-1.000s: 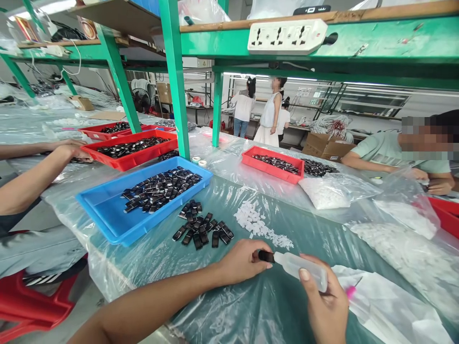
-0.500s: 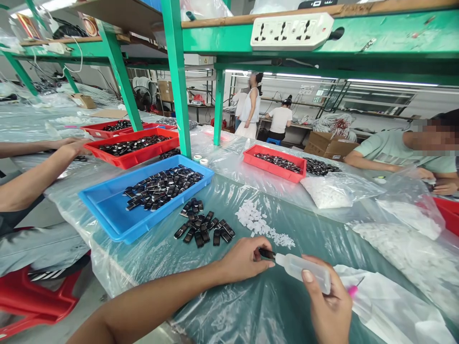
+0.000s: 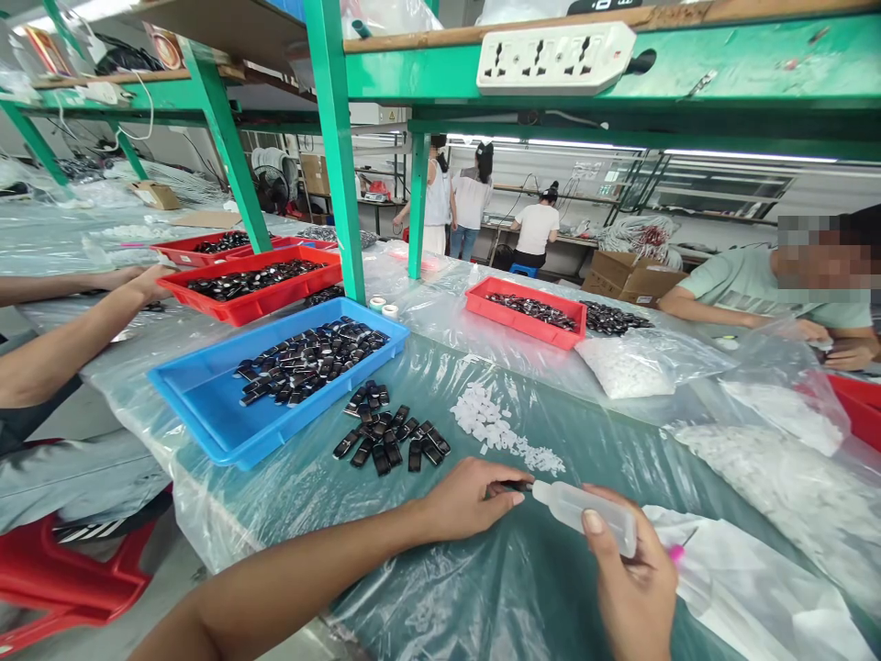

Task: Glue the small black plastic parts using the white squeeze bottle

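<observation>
My left hand pinches a small black plastic piece, mostly hidden by the fingers. My right hand is wrapped round a translucent squeeze bottle, whose narrow tip points left at the black piece. Whether the tip touches it, I cannot tell. Beyond my left hand lies a loose group of black pieces of the same look. Small white plastic parts are spread on the green table just past both hands.
A blue tray of black pieces stands left. Red trays lie farther back. Bags of white parts and a white sheet are at right. A green post rises behind the blue tray. Co-workers sit on both sides.
My left fingers have closed farther over the black piece, so less of it shows. The bottle has shifted very slightly. In the background, the standing people have changed places.
</observation>
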Motion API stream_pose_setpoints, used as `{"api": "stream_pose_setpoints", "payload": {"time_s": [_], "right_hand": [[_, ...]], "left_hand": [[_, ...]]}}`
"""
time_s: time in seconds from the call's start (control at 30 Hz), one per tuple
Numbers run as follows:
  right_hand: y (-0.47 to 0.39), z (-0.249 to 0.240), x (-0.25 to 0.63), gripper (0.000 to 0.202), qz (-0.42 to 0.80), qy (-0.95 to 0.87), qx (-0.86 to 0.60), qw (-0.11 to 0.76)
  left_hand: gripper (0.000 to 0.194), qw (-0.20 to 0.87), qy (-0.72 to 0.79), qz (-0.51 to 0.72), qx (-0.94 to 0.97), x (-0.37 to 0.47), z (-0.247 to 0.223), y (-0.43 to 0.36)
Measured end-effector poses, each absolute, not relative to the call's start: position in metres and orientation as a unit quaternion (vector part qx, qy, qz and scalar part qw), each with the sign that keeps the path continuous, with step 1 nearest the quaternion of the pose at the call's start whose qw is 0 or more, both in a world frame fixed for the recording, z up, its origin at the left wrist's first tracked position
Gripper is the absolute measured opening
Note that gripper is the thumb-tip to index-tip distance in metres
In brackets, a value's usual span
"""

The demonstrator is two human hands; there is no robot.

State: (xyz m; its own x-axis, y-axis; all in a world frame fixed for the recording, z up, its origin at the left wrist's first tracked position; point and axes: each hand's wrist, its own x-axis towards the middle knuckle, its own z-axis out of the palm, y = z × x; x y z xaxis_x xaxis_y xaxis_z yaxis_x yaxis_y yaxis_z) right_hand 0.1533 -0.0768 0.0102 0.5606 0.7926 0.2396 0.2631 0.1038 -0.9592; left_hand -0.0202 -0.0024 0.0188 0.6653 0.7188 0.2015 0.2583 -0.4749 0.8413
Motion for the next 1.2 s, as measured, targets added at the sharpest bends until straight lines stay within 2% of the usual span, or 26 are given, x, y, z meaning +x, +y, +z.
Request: {"api": "stream_pose_setpoints", "payload": {"time_s": [0.4,0.77,0.93,1.2], "right_hand": [[-0.0727,0.0118,0.1555,0.044,0.307,-0.384,-0.64,0.591],[-0.0772,0.0143,0.1541,0.042,0.24,-0.407,-0.636,0.61],[-0.0782,0.0127,0.1534,0.04,0.232,-0.419,-0.634,0.607],[-0.0797,0.01,0.1532,0.034,0.156,-0.491,-0.63,0.581]], "left_hand": [[0.028,0.404,0.331,0.287,0.803,-0.0195,0.0138,0.0013],[0.023,0.468,0.306,0.303,0.772,-0.0186,0.0156,-0.0017],[0.023,0.456,0.313,0.296,0.779,-0.019,0.0158,-0.0012],[0.021,0.406,0.33,0.291,0.801,-0.018,0.0163,-0.0005]]}}
